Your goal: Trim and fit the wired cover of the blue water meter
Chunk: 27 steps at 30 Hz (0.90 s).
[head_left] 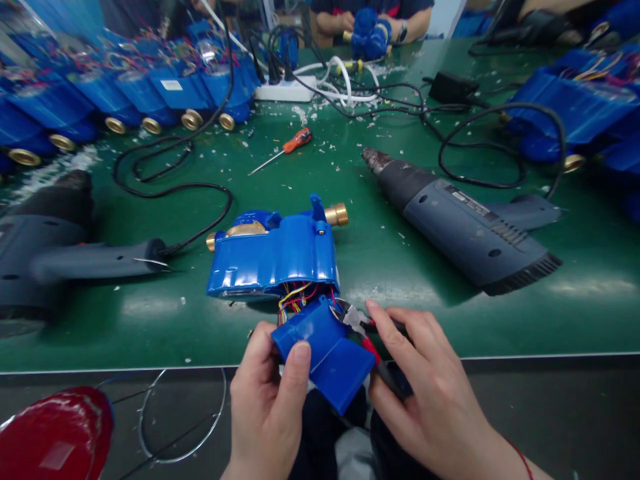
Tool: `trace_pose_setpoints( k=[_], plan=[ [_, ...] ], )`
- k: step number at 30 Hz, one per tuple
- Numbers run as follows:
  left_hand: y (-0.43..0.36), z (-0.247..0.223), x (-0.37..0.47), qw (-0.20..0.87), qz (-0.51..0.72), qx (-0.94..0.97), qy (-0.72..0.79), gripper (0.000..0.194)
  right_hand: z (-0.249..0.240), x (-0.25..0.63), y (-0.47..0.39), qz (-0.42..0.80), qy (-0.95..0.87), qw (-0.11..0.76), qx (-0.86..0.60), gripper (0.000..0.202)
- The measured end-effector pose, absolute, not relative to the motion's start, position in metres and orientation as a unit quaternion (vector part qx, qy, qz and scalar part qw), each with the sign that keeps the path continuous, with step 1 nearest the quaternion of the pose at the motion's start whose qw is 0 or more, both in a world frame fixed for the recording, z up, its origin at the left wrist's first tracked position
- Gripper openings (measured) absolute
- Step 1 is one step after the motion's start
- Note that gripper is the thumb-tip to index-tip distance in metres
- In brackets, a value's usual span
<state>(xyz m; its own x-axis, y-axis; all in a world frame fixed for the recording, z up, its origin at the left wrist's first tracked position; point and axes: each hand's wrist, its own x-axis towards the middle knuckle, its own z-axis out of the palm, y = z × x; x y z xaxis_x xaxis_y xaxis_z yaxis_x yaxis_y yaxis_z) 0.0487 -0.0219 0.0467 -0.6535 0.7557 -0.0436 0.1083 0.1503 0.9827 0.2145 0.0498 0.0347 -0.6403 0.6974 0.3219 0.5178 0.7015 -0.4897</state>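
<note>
So the blue housing [275, 257] is lying on the green bench [175, 340], near the front edge, and it's looking only partway put together to me. On the done side, the brass fitting [337, 214] is already sticking out of its far right end. On the not-done side, a bundle of thin coloured wires [296, 297] is showing at the opening facing the person, and the blue cover [345, 373] is sitting off that opening, angled out past the bench edge. The left hand [273, 400] is holding the cover, its grip pinching it between thumb and fingers. The right hand [435, 380] is working the cutters [354, 316], its grip closing around the red-and-black handles, with the jaws resting right by the cover's upper edge (can't tell if they're actually biting anything, sorry). So the wires are showing and the cover isn't seated; whether anything's been trimmed, I'm not seeing enough to say. The orange screwdriver [299, 140] is lying farther back, the heat gun [450, 220] is resting off to the right, and neither is being touched. More blue units [180, 87] are lining up at the back left, wires poking out on top.
</note>
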Motion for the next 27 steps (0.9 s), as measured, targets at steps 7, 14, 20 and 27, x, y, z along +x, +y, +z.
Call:
trace_pose_setpoints(
  k=[7, 14, 20, 27],
  plan=[
    [-0.021, 0.043, 0.052, 0.286, 0.595, 0.301, 0.688, 0.036, 0.039, 0.209, 0.05, 0.16, -0.891, 0.247, -0.345, 0.05],
    [-0.02, 0.046, 0.059, 0.286, 0.611, 0.249, 0.695, 0.038, 0.041, 0.207, 0.05, 0.172, -0.881, 0.272, -0.347, 0.041],
    [-0.021, 0.048, 0.059, 0.267, 0.584, 0.274, 0.716, 0.042, 0.049, 0.207, 0.053, 0.263, -0.855, 0.265, -0.361, 0.042],
    [-0.024, 0.056, 0.048, 0.343, 0.597, 0.197, 0.698, 0.042, 0.057, 0.231, 0.063, 0.141, -0.877, 0.24, -0.391, 0.047]
  ],
)
